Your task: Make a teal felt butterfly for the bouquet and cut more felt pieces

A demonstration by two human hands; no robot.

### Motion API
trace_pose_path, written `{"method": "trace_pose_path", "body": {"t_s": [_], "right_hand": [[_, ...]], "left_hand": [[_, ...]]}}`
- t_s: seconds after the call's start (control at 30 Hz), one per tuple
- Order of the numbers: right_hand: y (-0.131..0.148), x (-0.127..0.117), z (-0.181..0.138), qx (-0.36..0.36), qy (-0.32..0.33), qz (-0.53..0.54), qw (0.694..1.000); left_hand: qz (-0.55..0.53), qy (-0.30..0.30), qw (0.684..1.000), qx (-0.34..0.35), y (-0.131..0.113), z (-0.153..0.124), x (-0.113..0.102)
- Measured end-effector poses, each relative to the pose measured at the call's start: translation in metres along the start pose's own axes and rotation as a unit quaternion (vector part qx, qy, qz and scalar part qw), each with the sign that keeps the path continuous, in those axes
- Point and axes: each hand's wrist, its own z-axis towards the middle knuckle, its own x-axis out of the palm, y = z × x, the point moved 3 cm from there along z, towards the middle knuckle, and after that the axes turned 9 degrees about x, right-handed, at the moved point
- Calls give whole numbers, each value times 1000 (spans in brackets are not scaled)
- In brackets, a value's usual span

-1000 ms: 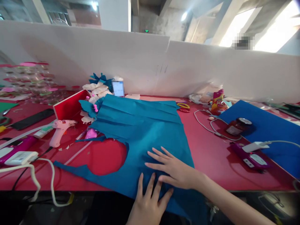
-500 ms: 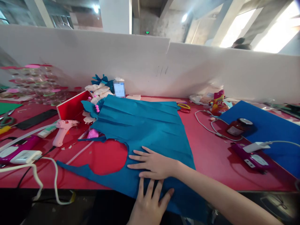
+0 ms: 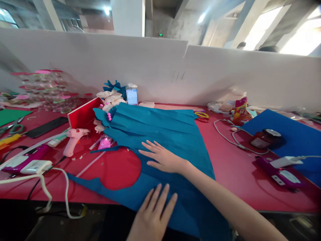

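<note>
A large teal fabric sheet (image 3: 175, 134) with creases lies over the red table and hangs past its front edge. A rounded piece is cut out of its left side, so red tabletop shows there. My right hand (image 3: 162, 157) lies flat on the middle of the sheet, fingers spread and pointing left. Nearer to me, my left hand (image 3: 155, 211) rests on the sheet's lower part, fingers stretched forward. Neither hand holds anything. Teal and cream fabric flowers (image 3: 110, 97) with pink beads stand behind the sheet's left corner.
To the left are a pink glue gun (image 3: 72, 140), a black phone (image 3: 48, 127), a purple power strip (image 3: 27, 160) and scissors (image 3: 15, 129). Yellow-handled scissors (image 3: 203, 115) touch the sheet's far right corner. At right sit a jar (image 3: 265, 139), a blue board (image 3: 296, 144) and a snack bag (image 3: 241, 112).
My right hand has slid away from me over the fabric, apart from my left hand now. The fabric near the cut-out lies flatter. The view has shifted slightly left.
</note>
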Motion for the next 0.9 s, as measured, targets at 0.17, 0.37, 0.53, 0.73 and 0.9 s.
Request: {"method": "trace_pose_path", "body": {"t_s": [0.17,0.37,0.53,0.73,0.9], "right_hand": [[50,31,-107,86,-33,-27,995],[69,102,-153,142,-163,-149,965],[74,88,-169,158,-224,-274,922],[69,60,-195,62,-176,-353,917],[35,41,-241,44,-154,-297,941]], "left_hand": [[16,22,1000,2,42,-38,-15],[32,24,999,35,45,-52,-26],[-23,-45,999,5,37,-51,-37],[-52,-54,997,24,40,-54,-45],[-78,-63,993,58,59,-54,-47]]}}
